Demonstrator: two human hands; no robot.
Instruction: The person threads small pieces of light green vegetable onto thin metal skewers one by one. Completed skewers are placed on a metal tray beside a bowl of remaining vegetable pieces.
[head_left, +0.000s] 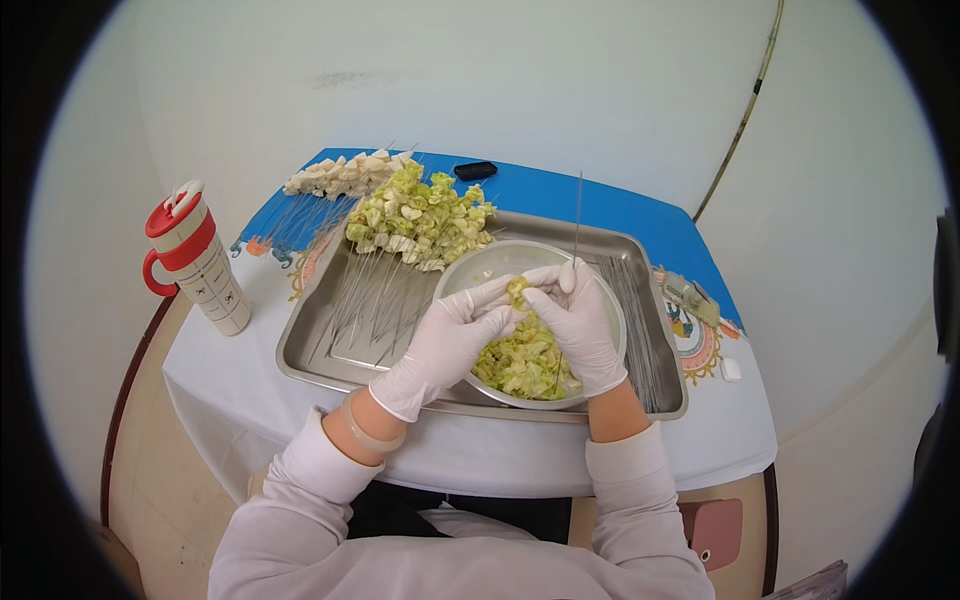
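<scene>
Both my hands wear thin white gloves and meet above a round metal bowl (616, 330) that holds chopped cabbage leaves (521, 356). Between the fingertips of my left hand (450, 330) and my right hand (577, 322) is a small folded cabbage piece (517, 292). A thin metal skewer (578, 217) also stands nearly upright in my right hand. The bowl rests in a steel tray (300, 352). Skewers threaded with cabbage (427, 217) lie piled at the tray's back left, and bare metal skewers (630, 330) lie along its right side.
Beyond the tray at the left lie skewers with pale white chunks (349, 174). A lidded red-and-cream tumbler (206, 270) stands on the left of the cloth-covered table (510, 457). A black object (475, 171) lies at the back, a transparent case (690, 298) and small white case (730, 370) at the right.
</scene>
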